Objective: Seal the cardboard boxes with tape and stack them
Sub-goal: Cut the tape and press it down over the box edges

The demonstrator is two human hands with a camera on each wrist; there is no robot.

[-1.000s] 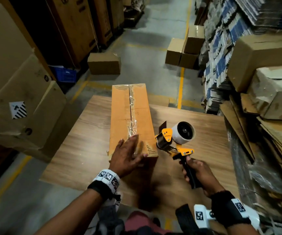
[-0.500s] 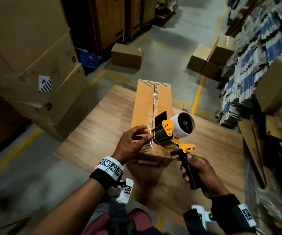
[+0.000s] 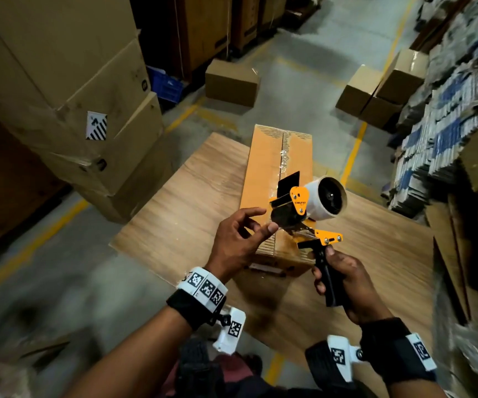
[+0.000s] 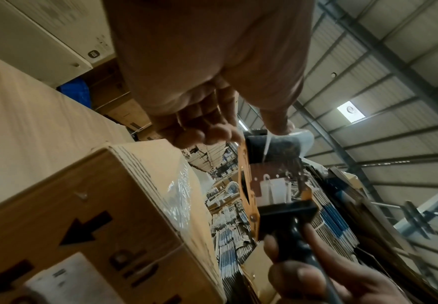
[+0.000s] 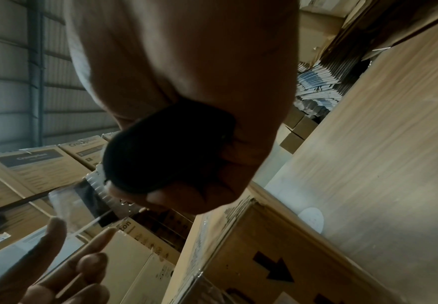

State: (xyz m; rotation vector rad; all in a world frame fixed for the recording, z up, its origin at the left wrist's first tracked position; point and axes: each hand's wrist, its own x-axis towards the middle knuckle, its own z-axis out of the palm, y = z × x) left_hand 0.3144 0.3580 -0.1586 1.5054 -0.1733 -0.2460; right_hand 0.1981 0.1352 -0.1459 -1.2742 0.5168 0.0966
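A: Head view — a long cardboard box (image 3: 275, 193) lies lengthwise on a wooden table (image 3: 191, 202), its near end toward the person. Shiny tape (image 3: 285, 159) runs along the centre seam of its top. Where are the hands?

B: Both hover above the near end of the box. The right hand (image 3: 344, 285) is wrapped around the black handle of an orange tape gun (image 3: 303, 214), which carries a white roll (image 3: 325, 201) and is raised off the box, tilted with its front end to the left.

A: And the left hand (image 3: 237, 239)?

B: Fingers loosely spread, holding nothing. Its fingertips (image 3: 272, 226) lie at the front of the tape gun; whether they touch it cannot be told from above. Left wrist view: the thumb (image 4: 277, 125) sits by the black roller, the other fingers (image 4: 207, 133) curl just beside the orange side plate.

A: Right wrist view?

B: The handle's dark butt (image 5: 168, 148) fills the closed right fist; a clear flap of tape hangs near the left fingertips (image 5: 57, 226). An arrow mark (image 5: 275, 269) shows on the box's end face.

A: Surroundings?

B: Large cartons (image 3: 59, 90) are stacked to the left, small boxes (image 3: 232, 83) stand on the far floor, and flattened cardboard bundles (image 3: 447, 116) are piled at right.
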